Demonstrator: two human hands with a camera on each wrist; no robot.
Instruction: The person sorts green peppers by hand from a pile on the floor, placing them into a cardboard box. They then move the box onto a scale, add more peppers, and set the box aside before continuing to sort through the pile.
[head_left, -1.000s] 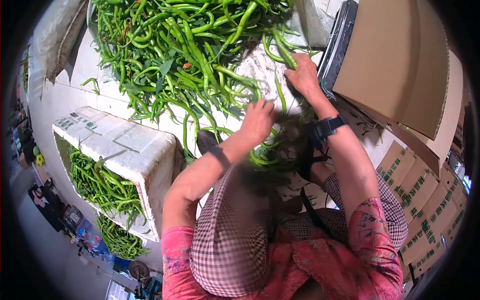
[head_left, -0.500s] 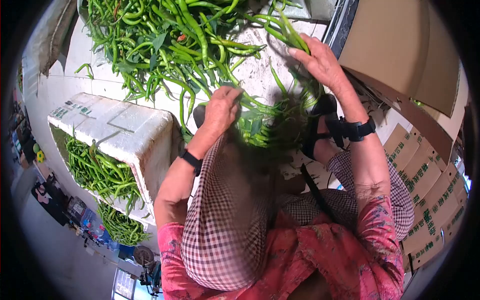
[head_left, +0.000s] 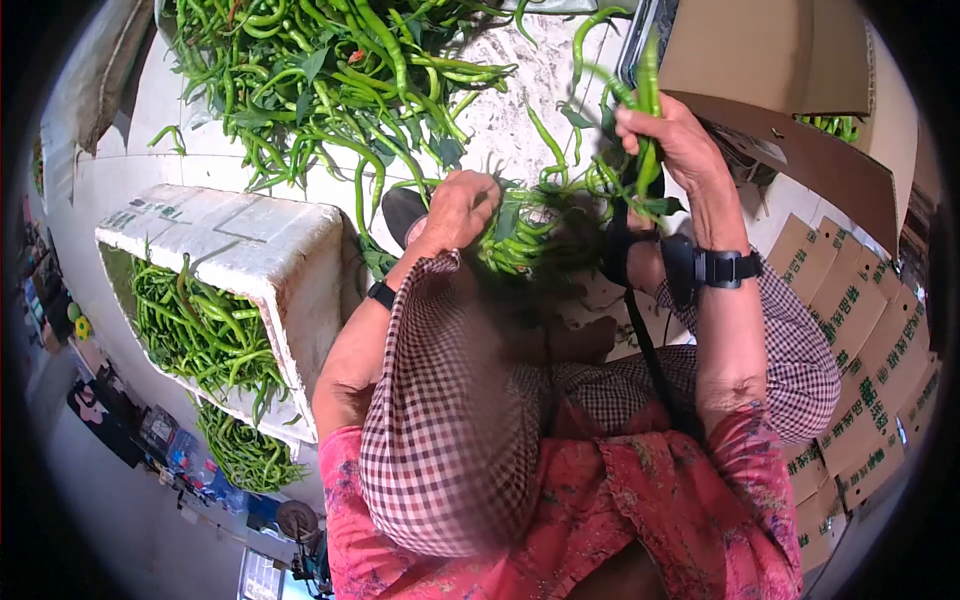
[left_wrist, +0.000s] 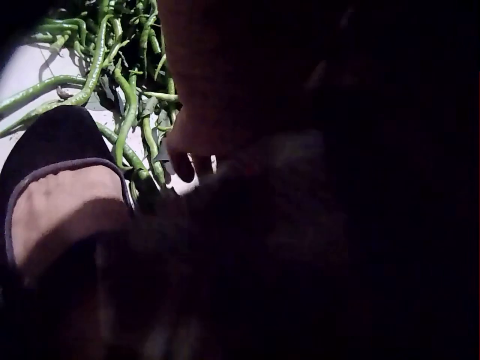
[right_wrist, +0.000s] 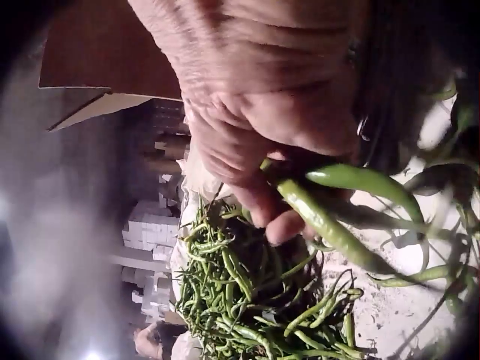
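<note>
Right now, the right hand [head_left: 680, 140] pinches a couple of green peppers [right_wrist: 330, 229] between thumb and fingers, raised beside the near left edge of the cardboard box [head_left: 775, 60]. Their free ends jut out past the fingers, so a brush against that cardboard could snap a tip or knock one loose; a light pinch on smooth skin could let one slip too. The left hand [head_left: 462, 208] is low at the left of the small heap [head_left: 520, 245], near the person's legs; whether its fingers hold anything, I cannot tell. The large pile [head_left: 300, 100] lies far left, its stems and leaves tangled, so a tug on one pepper may drag others along. A dark shoe [left_wrist: 60, 139] sits right beside stray peppers, and a shifted foot could crush them.
</note>
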